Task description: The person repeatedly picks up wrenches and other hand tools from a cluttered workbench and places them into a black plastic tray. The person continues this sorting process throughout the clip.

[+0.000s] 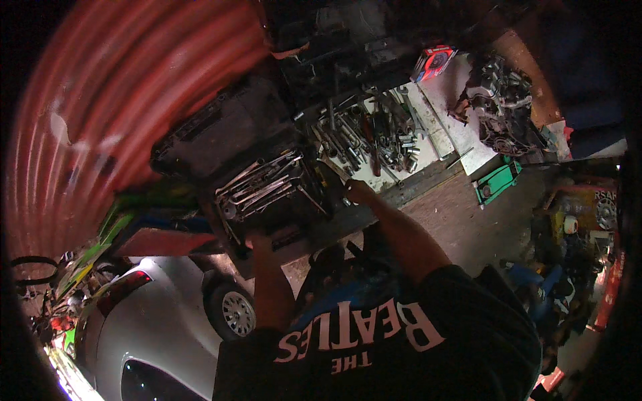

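Many wrenches (264,190) in black toolbox (231,144); left hand (254,240), right hand (362,193) near; cannot tell fingers' grip.

Count, left to right:
1 car (167,287), 1 toolbox (217,144), 1 red box (435,63), 1 green jack (497,184), 1 engine (498,103); tools (375,144) too heaped.

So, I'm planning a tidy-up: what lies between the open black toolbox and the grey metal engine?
From the toolbox toward the engine, the head view shows a heap of mostly silver sockets and wrenches, then a pale surface.
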The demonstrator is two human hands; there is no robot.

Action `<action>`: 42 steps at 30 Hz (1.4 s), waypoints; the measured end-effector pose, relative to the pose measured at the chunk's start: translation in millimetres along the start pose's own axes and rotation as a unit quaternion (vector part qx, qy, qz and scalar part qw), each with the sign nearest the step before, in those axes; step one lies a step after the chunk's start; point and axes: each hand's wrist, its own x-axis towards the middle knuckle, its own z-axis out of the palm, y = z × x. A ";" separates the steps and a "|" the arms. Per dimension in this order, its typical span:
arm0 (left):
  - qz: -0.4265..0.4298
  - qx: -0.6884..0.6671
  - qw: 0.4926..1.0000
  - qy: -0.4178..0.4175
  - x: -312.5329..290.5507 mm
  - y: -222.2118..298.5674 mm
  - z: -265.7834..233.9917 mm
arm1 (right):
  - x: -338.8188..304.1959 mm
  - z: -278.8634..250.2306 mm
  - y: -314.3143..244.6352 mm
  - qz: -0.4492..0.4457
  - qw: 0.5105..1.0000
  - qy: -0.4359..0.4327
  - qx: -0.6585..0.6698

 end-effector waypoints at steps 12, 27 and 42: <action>0.205 0.062 0.948 -0.238 -136.1 98.0 175.9 | -13.8 -59.4 143.6 0.028 0.994 0.015 0.101; 0.270 0.281 0.907 -0.156 -199.4 108.6 276.8 | -5.9 -140.2 237.3 -0.291 0.945 0.039 -0.145; 0.311 0.446 0.839 -0.031 -228.4 116.8 354.1 | -39.6 -160.8 205.1 0.005 0.993 -0.071 0.100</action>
